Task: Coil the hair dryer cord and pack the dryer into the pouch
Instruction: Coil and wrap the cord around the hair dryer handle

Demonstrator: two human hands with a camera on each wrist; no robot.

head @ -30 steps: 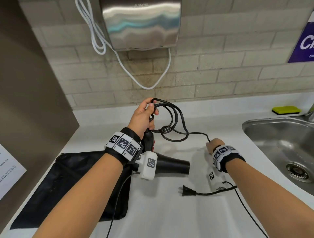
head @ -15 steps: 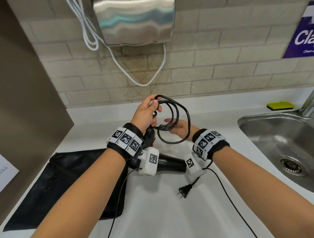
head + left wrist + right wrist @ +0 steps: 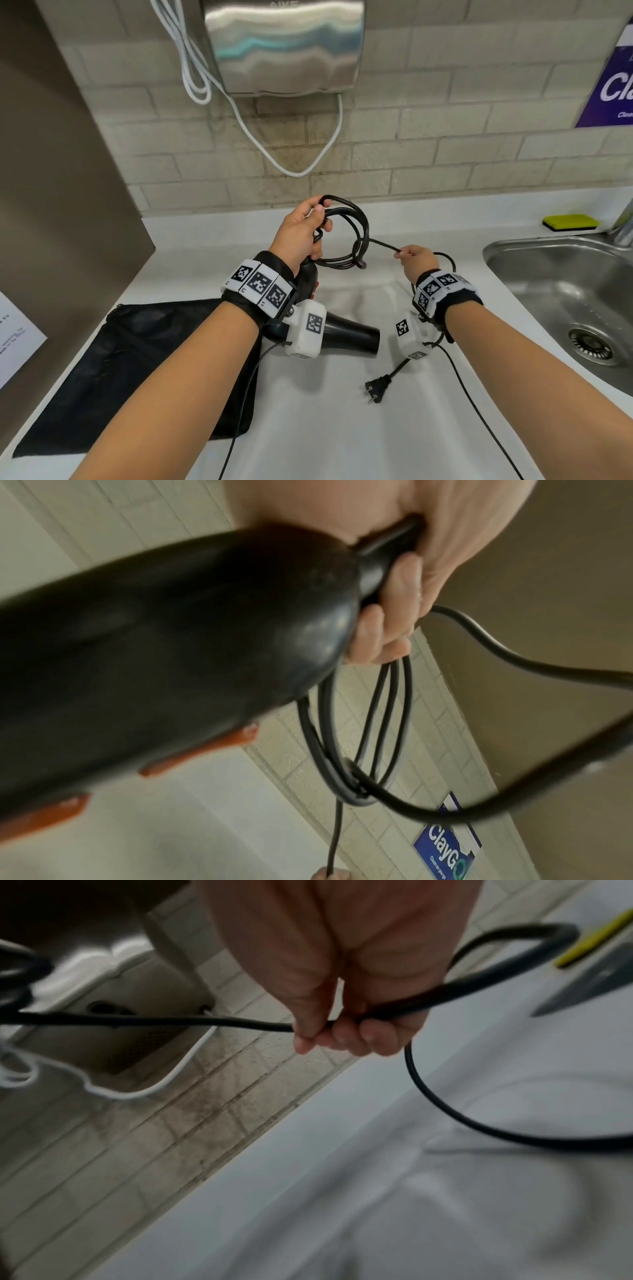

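Observation:
My left hand (image 3: 301, 229) grips the black hair dryer (image 3: 349, 337) by its handle end and holds several loops of its black cord (image 3: 356, 236) above the white counter. The dryer (image 3: 154, 647) fills the left wrist view, its barrel pointing right in the head view. My right hand (image 3: 416, 258) pinches the loose stretch of cord (image 3: 205, 1022) to the right of the loops. The plug (image 3: 375, 390) lies on the counter below my right wrist. A black pouch (image 3: 130, 370) lies flat at the left, under my left forearm.
A steel sink (image 3: 565, 301) is sunk into the counter at the right, a yellow sponge (image 3: 570, 222) behind it. A steel hand dryer (image 3: 284, 44) with white cables (image 3: 191, 68) hangs on the tiled wall. A brown panel (image 3: 51, 171) bounds the left side.
My right hand brought the cord to the loops in my left hand, then drew back right, pinching a new stretch. The plug slid left and nearer along the counter.

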